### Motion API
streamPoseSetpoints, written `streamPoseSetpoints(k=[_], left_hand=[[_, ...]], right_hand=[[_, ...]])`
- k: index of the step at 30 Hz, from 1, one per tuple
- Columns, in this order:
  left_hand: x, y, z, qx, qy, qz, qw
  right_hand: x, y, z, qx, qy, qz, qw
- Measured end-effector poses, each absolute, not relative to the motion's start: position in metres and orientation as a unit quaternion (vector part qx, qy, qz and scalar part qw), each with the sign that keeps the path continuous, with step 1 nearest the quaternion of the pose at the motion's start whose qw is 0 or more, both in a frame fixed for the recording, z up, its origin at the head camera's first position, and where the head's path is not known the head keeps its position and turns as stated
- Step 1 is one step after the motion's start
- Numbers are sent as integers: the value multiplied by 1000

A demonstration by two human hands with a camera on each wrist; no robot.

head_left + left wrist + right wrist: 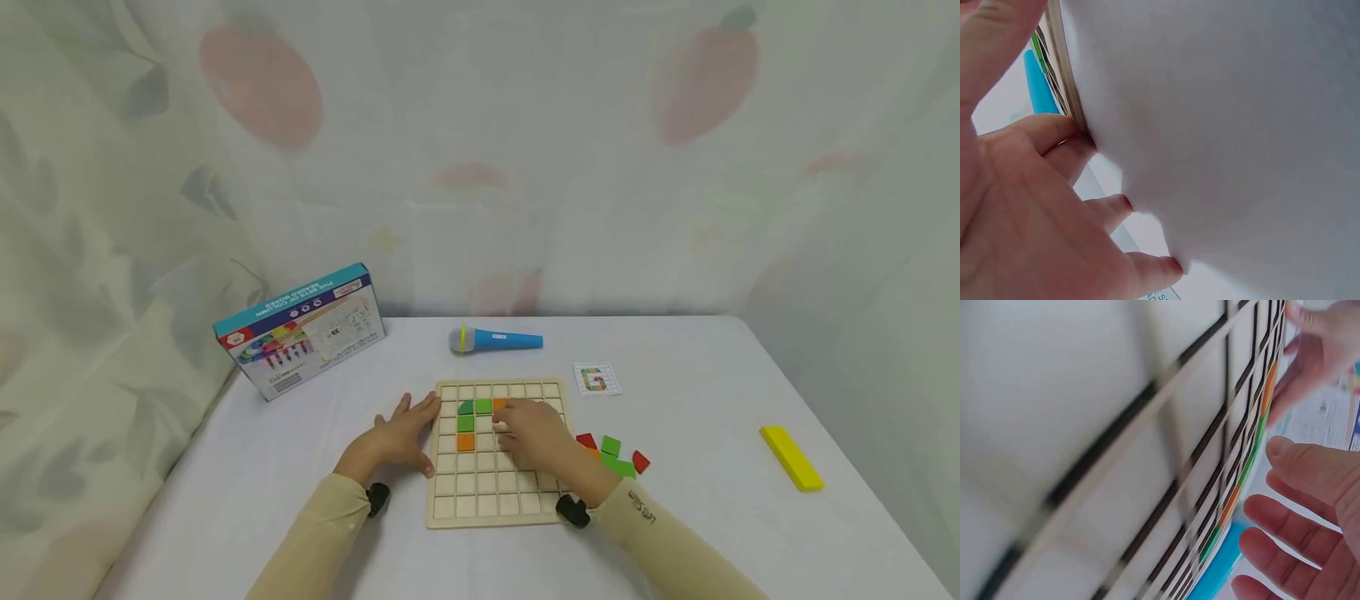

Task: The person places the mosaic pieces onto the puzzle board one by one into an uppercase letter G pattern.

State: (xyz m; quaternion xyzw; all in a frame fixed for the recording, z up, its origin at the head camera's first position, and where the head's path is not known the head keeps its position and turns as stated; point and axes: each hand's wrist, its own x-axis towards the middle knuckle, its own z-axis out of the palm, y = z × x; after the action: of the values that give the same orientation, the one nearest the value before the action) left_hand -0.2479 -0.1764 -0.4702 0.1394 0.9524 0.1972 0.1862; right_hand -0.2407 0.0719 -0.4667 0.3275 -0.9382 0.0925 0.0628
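Observation:
A wooden grid board [446,506] lies flat on the table. In its upper left squares are a rounded dark green tile [466,407], two light green tiles, one at the top [483,406] and one lower [466,423], and two orange tiles, one low [466,442] and one at the top [500,404]. Fingers spread, my left hand [390,442] touches the board's left edge with thumb and forefinger. Over the board, beside the top orange tile, hovers my right hand [536,433]. Its fingers look loosely bent and apart in the right wrist view [1310,525], with nothing between them.
Several loose red, orange and green tiles [619,467] lie right of the board. Above them is a pattern card [597,379]. A toy microphone [506,341] lies behind the board, a printed box [307,333] stands back left, and a yellow block [792,458] lies far right.

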Motion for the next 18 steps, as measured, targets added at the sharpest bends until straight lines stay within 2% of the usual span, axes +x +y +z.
streamPoseSetpoints(k=[18], left_hand=[[-251, -177, -472, 138, 954, 193, 185]], right_hand=[[-241, 188, -473, 154, -979, 129, 20]])
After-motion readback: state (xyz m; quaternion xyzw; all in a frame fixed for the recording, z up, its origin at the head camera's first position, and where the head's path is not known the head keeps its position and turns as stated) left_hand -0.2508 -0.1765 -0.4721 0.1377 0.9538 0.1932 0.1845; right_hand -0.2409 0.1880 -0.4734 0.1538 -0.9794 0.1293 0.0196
